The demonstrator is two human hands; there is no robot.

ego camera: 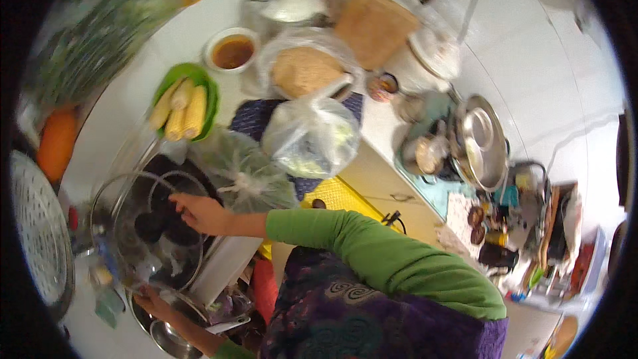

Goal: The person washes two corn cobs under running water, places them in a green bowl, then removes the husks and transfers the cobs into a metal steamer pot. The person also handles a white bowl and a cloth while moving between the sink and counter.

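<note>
A round clear glass lid (172, 259) with a dark knob lies tilted over a dark round pan or burner at the lower left; blur hides which. My right hand (202, 214) has its fingers curled at the lid's upper right rim. By the lower rim is my left hand (157, 304), above a stainless steel bowl (172, 334); its grip is blurred. Just past my right hand rests a tied plastic bag of greens (244, 179). Beyond it sits a green bowl (214, 94) holding several peeled corn cobs (194, 109).
A perforated steel steamer tray (37, 234) stands at the far left, near a large bag of leafy greens (99, 45). Farther back are a bowl of brown liquid (233, 52), a knotted plastic bag (314, 134) and a wooden board (374, 25). Steel pans (481, 144) lean at the right.
</note>
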